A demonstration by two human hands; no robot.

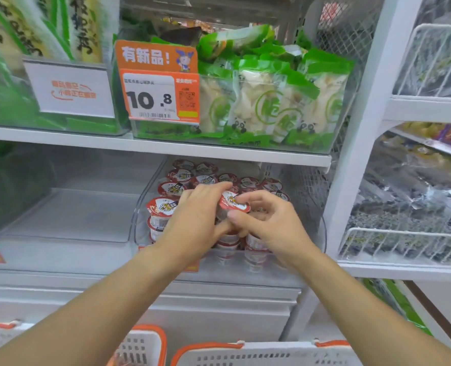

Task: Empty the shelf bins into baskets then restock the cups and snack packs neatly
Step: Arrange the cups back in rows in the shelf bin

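Fingers of both hands — left hand (192,220), right hand (269,228) — pinch one red-lidded cup (233,204) above the bin (322,233).

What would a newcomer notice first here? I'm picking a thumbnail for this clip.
Both hands meet mid-frame: the right hand pinches a red-lidded cup over the clear bin of stacked cups, the left hand alongside it. Above, the orange price tag fronts a bin of green snack packs.

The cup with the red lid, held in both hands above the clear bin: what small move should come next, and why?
Probably lower the cup onto the cups stacked in the clear bin. Right hand and left hand hold it just above them.
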